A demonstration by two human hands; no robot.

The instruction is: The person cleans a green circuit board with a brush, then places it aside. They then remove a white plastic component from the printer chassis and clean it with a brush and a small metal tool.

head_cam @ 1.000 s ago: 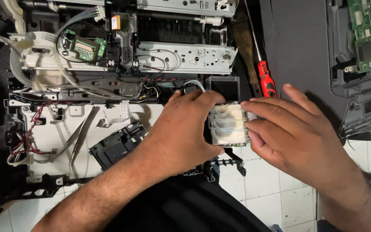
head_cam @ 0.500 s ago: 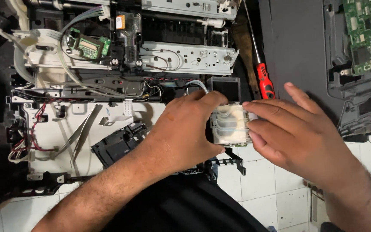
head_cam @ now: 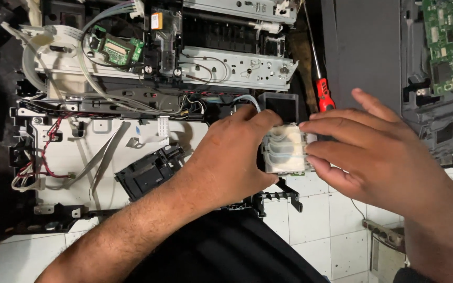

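Hands unmoved above tiled floor

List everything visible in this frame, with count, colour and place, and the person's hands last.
pale ribbed plastic block: one, off-white, centre, gripped by both hands
red-handled screwdriver: one, red and black, above the block
small green circuit board: one, top left inside the opened machine
large green circuit board: one, top right
black plastic module: one, on the white metal plate
red wires: a few, left edge
white floor tiles: bottom
left hand: one, holding the block
right hand: one, fingers on the block
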